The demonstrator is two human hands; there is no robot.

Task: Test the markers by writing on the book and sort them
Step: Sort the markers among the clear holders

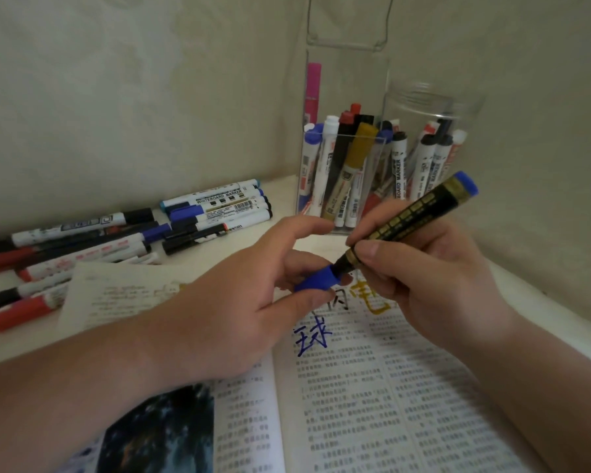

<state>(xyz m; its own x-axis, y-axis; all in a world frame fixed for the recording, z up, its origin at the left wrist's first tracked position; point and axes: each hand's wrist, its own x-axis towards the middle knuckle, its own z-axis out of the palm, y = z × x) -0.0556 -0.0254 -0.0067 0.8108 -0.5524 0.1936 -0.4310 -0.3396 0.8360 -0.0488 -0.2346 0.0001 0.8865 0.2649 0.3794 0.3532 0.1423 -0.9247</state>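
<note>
Over the open book (372,387), which lies at the front edge of the tabletop (14,343), both hands meet on one marker (413,213), a black barrel with gold print and a blue butt end. The right hand (434,268) has its fingers curled round the barrel. The left hand (246,291) pinches the blue cap (316,279) between thumb and fingers, its mouth meeting the writing end, so the nib is hidden. Whether the cap is going on or coming off cannot be told. A blue character (313,337) stands on the right-hand page, though, so I judge the test stroke done and the step in hand to be recapping. The next move would then be pressing the cap straight home along the barrel, then carrying the marker to its proper group. Which group that is I cannot say. Three hand-drawn characters show on the page: the blue one, a gold one (372,298) and a dark one (338,300) partly under the hands. Two clear containers stand at the far right corner, a tall rectangular holder (348,76) and, just beside it, a round jar (430,100). Both hold upright markers too crowded to count surely, perhaps eight or more each. Toward the left edge lie the loose markers (116,233), at least a dozen and overlapping, some resting on one loose sheet (116,295).
</note>
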